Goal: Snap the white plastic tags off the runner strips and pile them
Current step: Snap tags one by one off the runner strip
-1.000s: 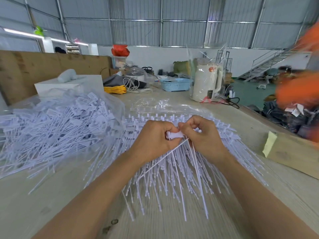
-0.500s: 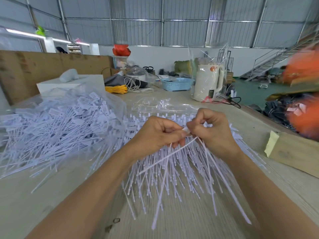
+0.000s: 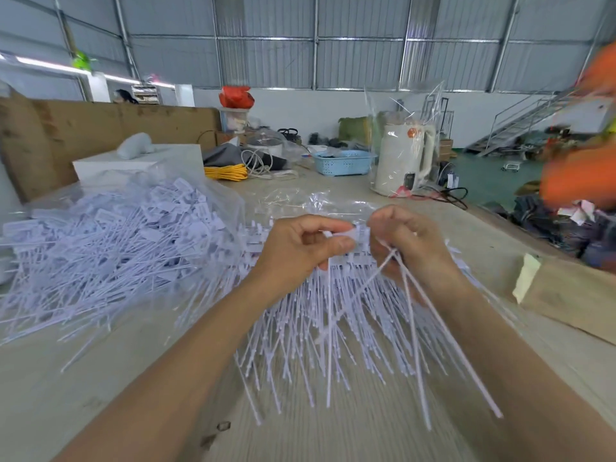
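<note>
A fan of white plastic tags still on their runner strips (image 3: 336,315) lies in the middle of the table, tails toward me. My left hand (image 3: 300,251) pinches a white tag head (image 3: 343,235) between thumb and fingers above the strips. My right hand (image 3: 406,245) is close beside it, fingers curled round several loose tags (image 3: 416,328) whose long tails hang down toward me. A big heap of separated tags (image 3: 110,248) fills the left of the table, partly under a clear plastic bag.
A wooden block with a yellow tape strip (image 3: 573,295) lies at the right. Farther back stand a white kettle in a clear wrap (image 3: 400,161), a blue basket (image 3: 343,163), a yellow cord coil (image 3: 226,171) and a white box (image 3: 140,161). A blurred orange shape (image 3: 580,175) moves at the right edge.
Both hands have lifted slightly and drawn a little apart. More loose tails now hang from my right hand, and my left hand pinches a fresh tag head.
</note>
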